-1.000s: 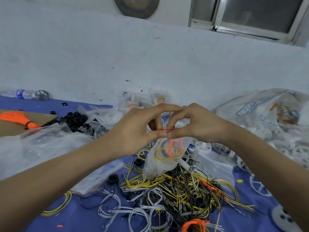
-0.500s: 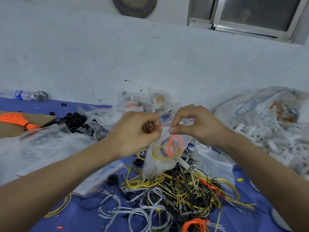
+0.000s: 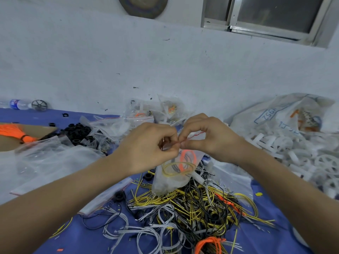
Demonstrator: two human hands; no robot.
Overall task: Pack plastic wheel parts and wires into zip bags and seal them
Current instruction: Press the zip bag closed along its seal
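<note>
Left hand [image 3: 150, 146] is hovering with its back facing upward and its fingers curling inward. Its thumb and forefinger are pinching the red-lined top edge of the zip bag [image 3: 174, 175]. Right hand [image 3: 207, 139] is hovering just beside the left hand, its forefinger arching over that same edge and its thumb pressing from beneath. The two pinches are sitting close together, fingertip to fingertip. The remaining fingers of both hands are curling toward the palms. Left forearm [image 3: 73, 195] and right forearm [image 3: 275, 176], both bare, are converging on the hands from behind them.
</note>
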